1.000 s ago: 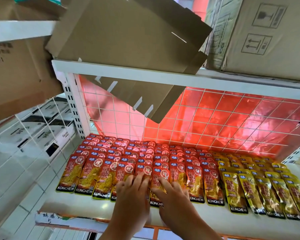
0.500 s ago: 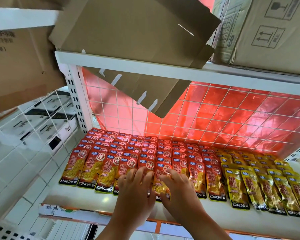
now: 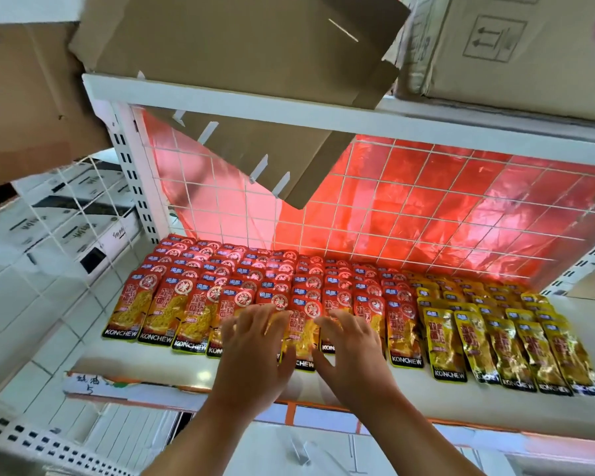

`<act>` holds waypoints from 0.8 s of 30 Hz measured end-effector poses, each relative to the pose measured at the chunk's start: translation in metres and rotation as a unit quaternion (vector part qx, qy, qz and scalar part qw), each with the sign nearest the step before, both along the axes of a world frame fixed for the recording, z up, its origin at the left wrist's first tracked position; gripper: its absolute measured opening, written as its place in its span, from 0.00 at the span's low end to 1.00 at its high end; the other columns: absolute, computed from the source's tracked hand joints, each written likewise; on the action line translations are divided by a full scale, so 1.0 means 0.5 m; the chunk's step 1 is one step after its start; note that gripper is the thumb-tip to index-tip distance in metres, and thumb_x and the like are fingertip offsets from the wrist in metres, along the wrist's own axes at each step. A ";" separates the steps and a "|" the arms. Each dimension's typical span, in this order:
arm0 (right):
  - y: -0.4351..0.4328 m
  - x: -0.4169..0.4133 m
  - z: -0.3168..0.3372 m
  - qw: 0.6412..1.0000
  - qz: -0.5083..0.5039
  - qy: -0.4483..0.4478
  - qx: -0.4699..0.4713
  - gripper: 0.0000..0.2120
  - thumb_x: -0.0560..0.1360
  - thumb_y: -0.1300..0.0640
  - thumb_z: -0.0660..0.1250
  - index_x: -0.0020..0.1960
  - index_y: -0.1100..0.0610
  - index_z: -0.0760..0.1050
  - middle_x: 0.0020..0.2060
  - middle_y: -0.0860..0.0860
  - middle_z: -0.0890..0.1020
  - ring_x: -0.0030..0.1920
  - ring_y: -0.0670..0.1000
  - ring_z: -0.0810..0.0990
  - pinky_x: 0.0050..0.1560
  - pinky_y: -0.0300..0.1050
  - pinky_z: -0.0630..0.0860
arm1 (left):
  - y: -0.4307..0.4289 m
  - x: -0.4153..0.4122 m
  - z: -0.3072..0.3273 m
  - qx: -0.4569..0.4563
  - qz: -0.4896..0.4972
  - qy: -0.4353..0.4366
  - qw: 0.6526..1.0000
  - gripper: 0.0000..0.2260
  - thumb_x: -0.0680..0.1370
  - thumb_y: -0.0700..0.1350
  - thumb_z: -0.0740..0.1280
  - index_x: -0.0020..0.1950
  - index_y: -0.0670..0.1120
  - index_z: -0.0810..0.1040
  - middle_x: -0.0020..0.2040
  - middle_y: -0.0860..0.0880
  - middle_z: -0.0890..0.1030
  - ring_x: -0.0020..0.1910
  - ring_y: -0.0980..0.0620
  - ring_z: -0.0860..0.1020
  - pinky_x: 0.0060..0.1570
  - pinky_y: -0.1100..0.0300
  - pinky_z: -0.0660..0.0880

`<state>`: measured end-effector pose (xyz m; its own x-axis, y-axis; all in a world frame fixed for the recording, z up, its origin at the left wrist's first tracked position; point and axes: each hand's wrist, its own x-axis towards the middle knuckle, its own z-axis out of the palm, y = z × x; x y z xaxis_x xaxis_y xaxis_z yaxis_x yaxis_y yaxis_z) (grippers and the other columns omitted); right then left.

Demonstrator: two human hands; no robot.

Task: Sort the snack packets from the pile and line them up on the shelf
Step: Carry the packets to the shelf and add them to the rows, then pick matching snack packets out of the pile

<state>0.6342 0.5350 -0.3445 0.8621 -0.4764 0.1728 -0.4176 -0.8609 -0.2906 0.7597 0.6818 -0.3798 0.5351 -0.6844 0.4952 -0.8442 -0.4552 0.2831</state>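
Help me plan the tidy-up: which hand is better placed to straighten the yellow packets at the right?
Probably right. The right hand is spread open over the red packets, nearer the yellow packets; the left hand sits farther left, and would have to cross over it.

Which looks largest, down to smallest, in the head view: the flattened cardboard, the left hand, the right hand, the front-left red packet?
1. flattened cardboard
2. left hand and right hand: alike, unranked; both nearest the camera
3. front-left red packet

Shop: shelf (image 3: 186,371) of snack packets (image 3: 167,304)
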 end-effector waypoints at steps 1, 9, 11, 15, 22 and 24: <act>-0.004 -0.007 0.007 1.000 -0.002 0.002 -0.004 0.23 0.73 0.39 0.58 0.66 0.43 0.72 0.63 0.48 0.76 0.59 0.56 0.77 0.56 0.57 0.77 | -0.006 -0.009 0.009 0.005 -0.003 0.005 1.000 0.21 0.75 0.56 0.66 0.66 0.51 0.78 0.65 0.48 0.78 0.67 0.43 0.74 0.63 0.41 0.70; -0.111 -0.171 0.142 0.998 -0.022 -0.064 0.001 0.31 0.73 0.38 0.58 0.73 0.48 0.70 0.74 0.50 0.70 0.75 0.55 0.67 0.72 0.54 0.68 | -0.132 -0.164 0.137 -0.013 -0.044 -0.016 0.999 0.28 0.78 0.62 0.62 0.76 0.51 0.71 0.74 0.45 0.73 0.75 0.38 0.67 0.70 0.35 0.67; -0.142 -0.233 0.207 0.993 -0.030 -0.111 -0.025 0.30 0.74 0.39 0.60 0.74 0.49 0.70 0.74 0.51 0.71 0.75 0.55 0.67 0.73 0.53 0.67 | -0.177 -0.211 0.197 -0.037 -0.066 -0.027 0.997 0.29 0.79 0.62 0.62 0.78 0.50 0.70 0.76 0.44 0.71 0.78 0.37 0.64 0.73 0.36 0.64; -0.222 -0.408 0.374 0.975 -0.046 -0.204 -0.073 0.31 0.73 0.39 0.60 0.73 0.51 0.71 0.75 0.52 0.70 0.75 0.55 0.67 0.74 0.54 0.67 | -0.289 -0.357 0.372 -0.088 -0.143 -0.087 0.982 0.31 0.78 0.61 0.61 0.79 0.51 0.67 0.77 0.44 0.70 0.79 0.36 0.63 0.74 0.35 0.62; -0.324 -0.792 0.670 0.917 -0.117 -0.306 -0.228 0.31 0.74 0.39 0.61 0.71 0.55 0.74 0.70 0.52 0.76 0.70 0.53 0.72 0.70 0.45 0.67 | -0.473 -0.670 0.696 -0.205 -0.298 -0.236 0.902 0.24 0.77 0.55 0.64 0.70 0.46 0.75 0.67 0.41 0.78 0.65 0.37 0.76 0.65 0.42 0.73; -0.340 -0.910 0.714 0.911 -0.152 -0.296 -0.245 0.29 0.74 0.42 0.64 0.71 0.55 0.73 0.68 0.51 0.77 0.68 0.52 0.74 0.66 0.45 0.69 | -0.513 -0.759 0.759 -0.214 -0.332 -0.247 0.885 0.23 0.78 0.55 0.64 0.69 0.44 0.77 0.65 0.43 0.79 0.63 0.38 0.76 0.63 0.44 0.73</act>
<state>0.1794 0.3649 0.0125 0.3894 -0.4186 0.8205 -0.5541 -0.8180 -0.1544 0.3802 0.4252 -0.0001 -0.2689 -0.4603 0.8461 -0.9541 0.2479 -0.1683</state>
